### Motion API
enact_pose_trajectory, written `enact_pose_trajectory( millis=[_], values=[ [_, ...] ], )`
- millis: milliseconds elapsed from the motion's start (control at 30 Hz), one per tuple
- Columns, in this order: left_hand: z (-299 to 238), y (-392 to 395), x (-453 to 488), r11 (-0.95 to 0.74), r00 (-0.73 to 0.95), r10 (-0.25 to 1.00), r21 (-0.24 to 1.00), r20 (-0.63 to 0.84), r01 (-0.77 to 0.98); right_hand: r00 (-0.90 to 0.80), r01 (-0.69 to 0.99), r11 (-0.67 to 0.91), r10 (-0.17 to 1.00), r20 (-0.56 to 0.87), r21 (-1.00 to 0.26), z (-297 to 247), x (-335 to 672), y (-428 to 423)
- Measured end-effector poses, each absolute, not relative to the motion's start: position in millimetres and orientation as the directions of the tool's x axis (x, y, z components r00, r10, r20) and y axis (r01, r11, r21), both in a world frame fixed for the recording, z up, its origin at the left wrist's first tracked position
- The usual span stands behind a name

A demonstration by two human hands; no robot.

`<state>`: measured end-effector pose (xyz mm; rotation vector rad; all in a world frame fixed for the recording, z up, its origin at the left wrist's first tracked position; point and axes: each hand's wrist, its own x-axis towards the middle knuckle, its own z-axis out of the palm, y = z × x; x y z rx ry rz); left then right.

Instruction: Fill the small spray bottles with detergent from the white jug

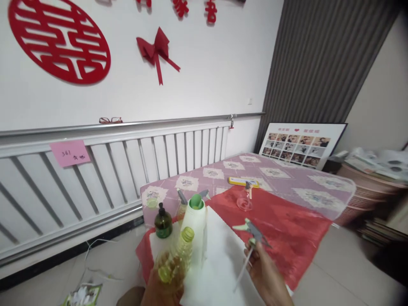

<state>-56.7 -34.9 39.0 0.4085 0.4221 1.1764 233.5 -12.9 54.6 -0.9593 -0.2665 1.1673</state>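
Observation:
My left hand (159, 293) is wrapped round a clear yellow-green plastic bottle (178, 257), tilted, its threaded neck uncapped. My right hand (263, 270) grips a grey and pale green spray head (253, 233), with its thin dip tube hanging down to the left. A white roll (194, 225) stands upright just beyond the bottle, with something green in its top. Left of the roll is a dark green pump bottle (163, 223). Another spray bottle shows partly behind the roll. A clear spray bottle (245, 199) rests on the red cloth.
Red cloth (287, 229) and white paper (219, 255) cover part of a table with a patterned purple tablecloth (219, 170). At its back lies a yellow-edged box (243, 182). A white radiator (178, 148) lines the wall. Pink baskets (353, 187) stand right; a cord (87, 255) lies on the floor.

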Motion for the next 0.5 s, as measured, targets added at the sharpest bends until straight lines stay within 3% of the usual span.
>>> enact_pose_trajectory(
  millis=[167,300,500],
  values=[
    [30.1,-61.8,-49.1,0.404,0.378,0.913,0.463,-0.153,-0.789,0.435,-0.61,0.202,0.893,-0.111,-0.767,136.5,242.7,-16.0],
    [18.2,-73.3,-32.0,0.504,0.415,0.862,0.402,-0.293,-0.764,0.476,-0.528,0.415,0.867,0.147,-0.741,192.3,233.5,-28.5],
    [-0.8,-81.3,-17.5,0.565,0.406,0.817,0.424,-0.41,-0.708,0.478,-0.433,0.539,0.817,0.323,-0.723,214.9,209.8,-33.9]
  ],
)
